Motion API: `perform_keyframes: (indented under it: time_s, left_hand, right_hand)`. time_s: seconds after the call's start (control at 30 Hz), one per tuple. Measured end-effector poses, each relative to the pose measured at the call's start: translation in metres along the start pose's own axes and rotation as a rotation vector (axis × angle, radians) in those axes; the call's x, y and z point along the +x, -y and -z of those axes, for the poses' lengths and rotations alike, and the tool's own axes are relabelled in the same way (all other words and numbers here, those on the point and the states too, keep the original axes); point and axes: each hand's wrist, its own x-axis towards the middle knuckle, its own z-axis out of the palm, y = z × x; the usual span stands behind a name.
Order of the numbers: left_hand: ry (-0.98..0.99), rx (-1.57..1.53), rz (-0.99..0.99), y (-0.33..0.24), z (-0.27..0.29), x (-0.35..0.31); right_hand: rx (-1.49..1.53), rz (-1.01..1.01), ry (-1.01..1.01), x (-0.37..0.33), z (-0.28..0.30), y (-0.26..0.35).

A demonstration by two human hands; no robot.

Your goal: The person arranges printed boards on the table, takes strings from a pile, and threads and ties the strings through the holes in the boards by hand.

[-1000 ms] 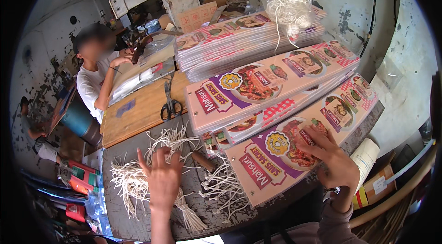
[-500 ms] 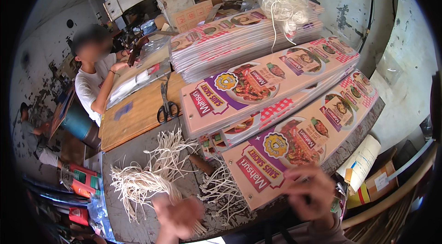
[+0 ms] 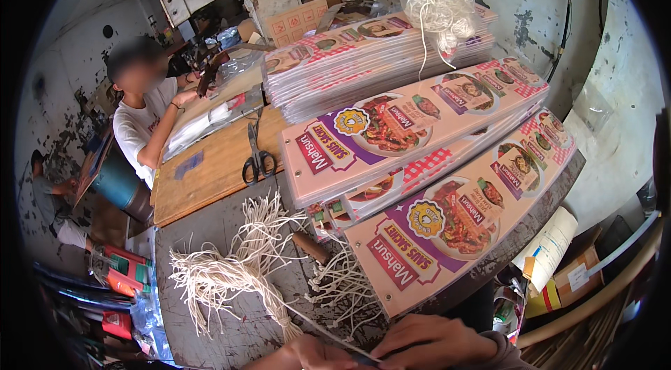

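Note:
At the lower edge, my left hand (image 3: 316, 354) is closed, its fingertips partly cut off by the frame; what it pinches is hidden. Close to its right, my right hand (image 3: 437, 342) has its fingers pressed together on a white cord (image 3: 321, 329), which runs taut past my left hand from the cord bundle. The bundle of white cords (image 3: 231, 276) lies spread on the dark table. Just beyond my right hand is a long printed hanging card (image 3: 391, 258) with metal eyelets at its near end, the top one of a pile. Both hands are apart from it.
More stacked cards (image 3: 349, 139) rise behind, with a bag of white cord (image 3: 440, 10) on top. Black scissors (image 3: 257, 157) rest by a wooden board (image 3: 217, 181). A brown rod (image 3: 311, 247) and loose short cords (image 3: 342, 283) lie mid-table. A co-worker (image 3: 143, 115) sits at far left.
Both hands have moved down and toward each other at the lower edge. The right has left the space above the card, and a cord now stretches from the bundle to it.

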Motion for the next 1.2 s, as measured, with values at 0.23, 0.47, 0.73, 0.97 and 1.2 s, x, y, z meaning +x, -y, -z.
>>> perform_keyframes:
  time_s: [0.23, 0.47, 0.73, 0.97, 1.2]
  left_hand:
    - [0.057, -0.044, 0.11, 0.004, 0.004, 0.007]
    - [0.193, -0.176, 0.888, 0.011, -0.013, 0.02]
    - [-0.416, -1.352, 1.83, 0.005, -0.029, 0.016]
    - [-0.038, -1.757, 1.93, 0.018, -0.018, 0.006]
    - [0.212, -1.737, 1.925, 0.025, -0.016, 0.01]
  right_hand:
    - [0.602, 0.076, -0.639, -0.032, 0.071, 0.011]
    - [0.402, 0.221, -1.207, -0.072, 0.136, 0.032]
    - [-0.198, -0.396, -0.459, -0.007, 0.075, 0.014]
    - [-0.521, -0.277, 0.034, 0.038, 0.05, -0.015]
    - [-0.473, -0.269, 0.109, 0.028, 0.044, -0.021]
